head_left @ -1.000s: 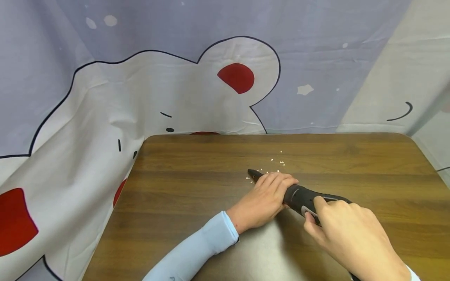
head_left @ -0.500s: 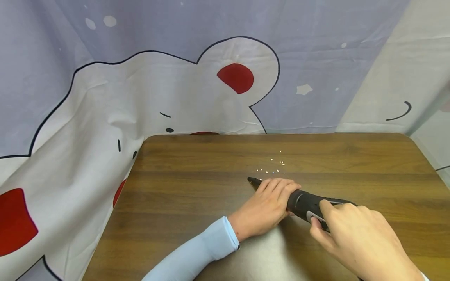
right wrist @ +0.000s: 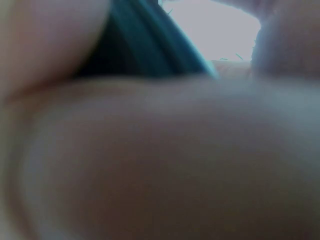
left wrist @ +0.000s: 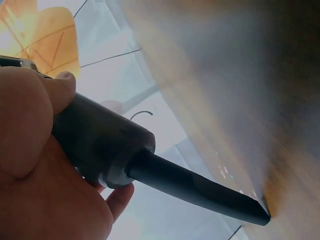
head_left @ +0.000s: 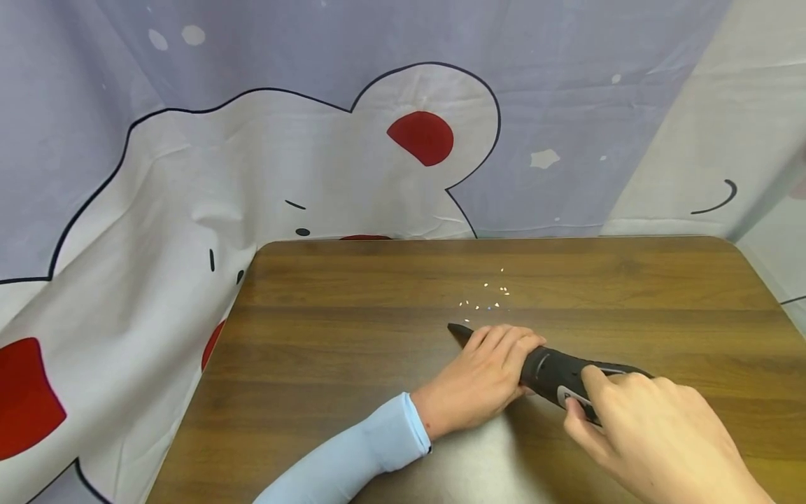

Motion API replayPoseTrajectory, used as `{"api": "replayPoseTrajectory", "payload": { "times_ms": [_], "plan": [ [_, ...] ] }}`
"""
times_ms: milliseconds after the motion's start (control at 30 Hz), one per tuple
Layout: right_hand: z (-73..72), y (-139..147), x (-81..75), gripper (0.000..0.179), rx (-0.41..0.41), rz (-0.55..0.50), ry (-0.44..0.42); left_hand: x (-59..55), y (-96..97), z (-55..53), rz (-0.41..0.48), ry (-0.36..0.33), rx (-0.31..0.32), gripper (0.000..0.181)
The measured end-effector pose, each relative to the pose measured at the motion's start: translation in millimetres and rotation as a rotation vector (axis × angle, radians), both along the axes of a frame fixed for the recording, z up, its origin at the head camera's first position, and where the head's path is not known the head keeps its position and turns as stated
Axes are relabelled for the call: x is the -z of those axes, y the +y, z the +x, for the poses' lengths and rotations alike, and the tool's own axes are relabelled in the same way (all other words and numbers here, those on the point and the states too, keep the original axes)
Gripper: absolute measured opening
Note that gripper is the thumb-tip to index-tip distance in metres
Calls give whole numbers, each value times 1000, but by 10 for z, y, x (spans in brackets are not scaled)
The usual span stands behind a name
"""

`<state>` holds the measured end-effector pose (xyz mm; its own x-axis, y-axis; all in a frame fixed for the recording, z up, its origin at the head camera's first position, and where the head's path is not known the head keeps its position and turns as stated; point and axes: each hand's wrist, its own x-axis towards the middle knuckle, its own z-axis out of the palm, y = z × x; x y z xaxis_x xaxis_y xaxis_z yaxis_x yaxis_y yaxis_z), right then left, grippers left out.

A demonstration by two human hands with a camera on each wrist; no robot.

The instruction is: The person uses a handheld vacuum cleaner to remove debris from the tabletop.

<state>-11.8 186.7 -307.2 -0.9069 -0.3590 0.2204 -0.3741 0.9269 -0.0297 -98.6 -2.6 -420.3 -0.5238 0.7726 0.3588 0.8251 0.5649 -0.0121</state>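
Observation:
A black handheld vacuum cleaner (head_left: 554, 374) with a narrow crevice nozzle (left wrist: 195, 187) slants over the table. My left hand (head_left: 481, 381) wraps the front of its body, fingers over the top. In the left wrist view the nozzle's tip is at the wooden surface, touching or nearly so. My right hand (head_left: 661, 434) grips the handle at the rear, thumb by the grey button panel. Small white crumbs (head_left: 497, 305) lie scattered just beyond the nozzle. The right wrist view is mostly filled by the blurred right hand (right wrist: 165, 160), with part of the dark vacuum body behind it.
The brown wooden table (head_left: 327, 350) has rounded far corners. A printed curtain (head_left: 283, 161) hangs right behind its far edge and along the left side. A thin dark cord (head_left: 793, 301) shows at the far right.
Both hands and the vacuum cleaner have moved toward the person and slightly right. The crumbs around the nozzle tip at the left are gone; those farther back have stayed.

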Motion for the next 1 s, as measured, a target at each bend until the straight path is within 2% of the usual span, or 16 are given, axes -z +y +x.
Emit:
{"api": "replayPoseTrajectory", "payload": {
  "times_ms": [467,633,833,1000],
  "plan": [
    [21,71,22,31,3,-17,14,34,127,-24,18,-9,6,71],
    [-9,49,26,28,12,-7,20,56,141,-93,25,-11,13,71],
    [-54,22,62,28,-11,-19,83,88,151,-204,37,-19,23,71],
    [-82,2,80,29,-21,-24,93,96,136,-250,36,-27,19,72]
  ]
}}
